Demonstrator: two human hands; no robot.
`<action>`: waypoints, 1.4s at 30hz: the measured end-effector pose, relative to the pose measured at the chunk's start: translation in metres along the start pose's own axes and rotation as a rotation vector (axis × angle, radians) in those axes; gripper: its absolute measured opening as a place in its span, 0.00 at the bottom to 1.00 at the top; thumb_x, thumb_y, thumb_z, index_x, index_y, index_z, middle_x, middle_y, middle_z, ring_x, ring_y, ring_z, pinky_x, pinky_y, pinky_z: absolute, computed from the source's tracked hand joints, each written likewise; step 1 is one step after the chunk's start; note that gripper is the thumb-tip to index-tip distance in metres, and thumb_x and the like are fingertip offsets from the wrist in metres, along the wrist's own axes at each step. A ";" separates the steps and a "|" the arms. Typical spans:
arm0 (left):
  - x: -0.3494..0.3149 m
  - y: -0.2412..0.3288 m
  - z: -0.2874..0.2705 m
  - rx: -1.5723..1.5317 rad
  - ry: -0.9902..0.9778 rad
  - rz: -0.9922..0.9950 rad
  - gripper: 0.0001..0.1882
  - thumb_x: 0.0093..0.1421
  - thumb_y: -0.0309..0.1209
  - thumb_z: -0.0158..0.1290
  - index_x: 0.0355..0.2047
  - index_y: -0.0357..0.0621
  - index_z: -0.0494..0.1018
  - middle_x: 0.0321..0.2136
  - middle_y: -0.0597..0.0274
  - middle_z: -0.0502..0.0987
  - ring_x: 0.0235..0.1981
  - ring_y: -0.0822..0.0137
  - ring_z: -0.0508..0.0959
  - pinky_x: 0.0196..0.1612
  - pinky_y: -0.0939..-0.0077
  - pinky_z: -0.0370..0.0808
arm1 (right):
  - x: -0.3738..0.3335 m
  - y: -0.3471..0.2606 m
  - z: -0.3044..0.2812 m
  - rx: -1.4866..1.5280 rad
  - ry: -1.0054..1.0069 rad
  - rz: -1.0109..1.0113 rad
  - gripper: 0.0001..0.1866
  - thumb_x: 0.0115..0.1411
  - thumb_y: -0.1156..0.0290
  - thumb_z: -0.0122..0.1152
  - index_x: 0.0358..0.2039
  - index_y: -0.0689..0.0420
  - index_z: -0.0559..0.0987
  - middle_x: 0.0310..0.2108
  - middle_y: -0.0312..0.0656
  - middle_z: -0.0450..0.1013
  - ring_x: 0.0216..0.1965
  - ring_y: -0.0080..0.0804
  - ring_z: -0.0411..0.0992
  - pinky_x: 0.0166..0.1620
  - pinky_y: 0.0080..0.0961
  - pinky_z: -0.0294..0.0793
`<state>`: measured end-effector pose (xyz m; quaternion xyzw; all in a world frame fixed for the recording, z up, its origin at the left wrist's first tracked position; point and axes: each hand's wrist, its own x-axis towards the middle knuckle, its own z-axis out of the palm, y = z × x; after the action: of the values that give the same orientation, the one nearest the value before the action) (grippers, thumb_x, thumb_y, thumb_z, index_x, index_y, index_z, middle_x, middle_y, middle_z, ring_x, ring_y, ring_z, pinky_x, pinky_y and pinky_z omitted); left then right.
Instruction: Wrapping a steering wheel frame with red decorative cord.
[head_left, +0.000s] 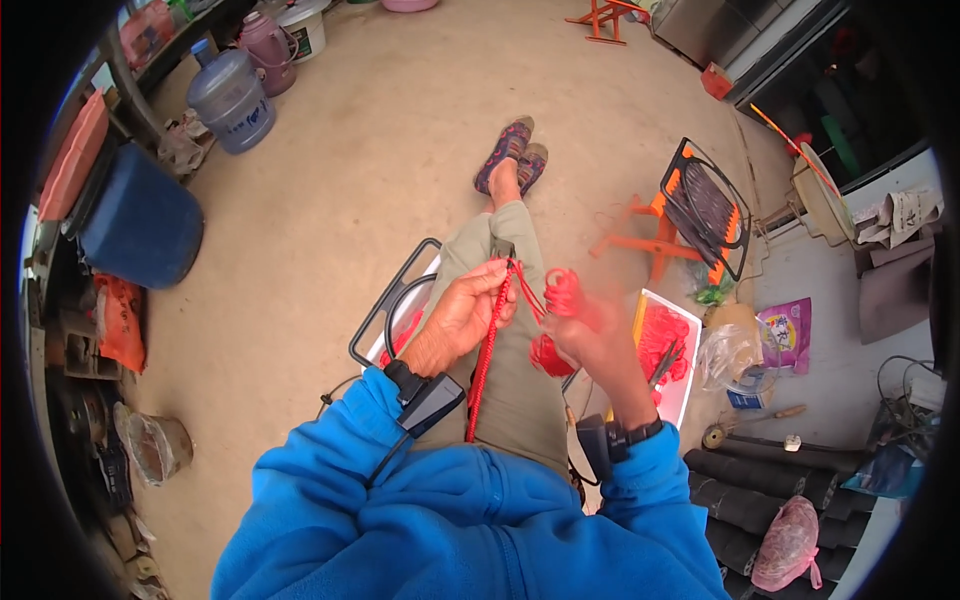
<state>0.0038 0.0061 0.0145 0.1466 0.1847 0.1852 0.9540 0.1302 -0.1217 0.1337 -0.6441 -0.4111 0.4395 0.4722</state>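
Observation:
Over my lap, my left hand (472, 310) pinches the upper end of a red braided cord (482, 375), whose length hangs down between my legs. A small dark metal clip (504, 249) sits just above those fingertips. Loose red strands run from there to my right hand (592, 338), which is smeared by motion but closed around a bundle of red cord (562, 290). Loops of the bundle stick out above and below that hand. By my right knee stands a white box (684, 392) with more red cord (660, 335) and scissors (668, 362) in it.
A black-framed folding chair (400, 290) and a white tray with red cord are left of my legs. An orange-legged folding stool (700, 215) stands ahead right. Dark rolls (740, 510) lie at lower right. A blue bin (140, 220) and water jug (232, 100) line the left.

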 end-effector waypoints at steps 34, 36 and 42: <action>-0.001 -0.013 0.026 0.228 0.323 0.443 0.10 0.58 0.26 0.48 0.39 0.38 0.72 0.27 0.66 0.73 0.26 0.74 0.72 0.32 0.76 0.71 | 0.004 -0.035 0.040 -0.155 -0.083 -0.038 0.13 0.54 0.67 0.62 0.37 0.62 0.78 0.20 0.32 0.70 0.23 0.15 0.66 0.28 0.19 0.69; -0.001 -0.009 0.017 0.307 0.380 0.436 0.10 0.54 0.21 0.50 0.38 0.38 0.72 0.31 0.64 0.72 0.31 0.72 0.72 0.35 0.77 0.71 | -0.009 -0.056 0.016 -0.145 0.013 0.072 0.11 0.54 0.67 0.62 0.35 0.61 0.79 0.21 0.28 0.70 0.23 0.13 0.66 0.27 0.17 0.68; 0.007 -0.010 0.018 1.122 0.203 0.978 0.05 0.53 0.23 0.54 0.32 0.37 0.75 0.30 0.62 0.69 0.33 0.70 0.70 0.34 0.79 0.68 | -0.004 -0.058 -0.036 -0.164 0.241 -0.049 0.09 0.55 0.69 0.61 0.34 0.59 0.78 0.20 0.28 0.68 0.18 0.12 0.63 0.22 0.13 0.60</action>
<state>0.0200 -0.0042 0.0252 0.6585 0.2521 0.4784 0.5233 0.1569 -0.1213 0.1971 -0.7182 -0.4016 0.3123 0.4747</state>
